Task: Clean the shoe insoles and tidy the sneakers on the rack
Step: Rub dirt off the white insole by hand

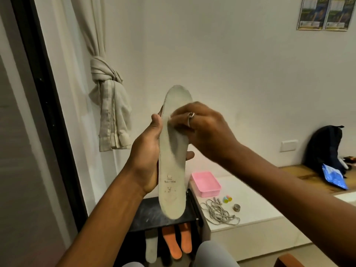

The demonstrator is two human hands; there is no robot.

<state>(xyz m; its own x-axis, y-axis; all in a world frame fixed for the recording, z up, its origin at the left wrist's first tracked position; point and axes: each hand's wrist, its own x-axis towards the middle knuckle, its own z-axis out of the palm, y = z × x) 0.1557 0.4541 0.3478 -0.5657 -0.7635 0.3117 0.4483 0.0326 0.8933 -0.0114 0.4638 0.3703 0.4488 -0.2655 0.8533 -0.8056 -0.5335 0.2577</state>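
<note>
My left hand (pixel 148 151) grips a pale grey insole (pixel 171 182) upright at chest height, printed side toward me, heel end down. My right hand (pixel 202 128), with a ring on one finger, pinches a small white wipe (pixel 174 120) against the insole's upper middle. Below stands a dark shoe rack (pixel 152 214). Two orange insoles (pixel 178 241) and one more pale insole (pixel 151 249) lean against the rack's lower part. No sneakers are visible.
A white low platform (pixel 250 209) to the right carries a pink tray (pixel 206 183), a tangle of grey laces (pixel 219 213), small coloured bits and a metal ring. A knotted curtain (pixel 109 105) hangs at left. A dark backpack (pixel 325 147) sits far right.
</note>
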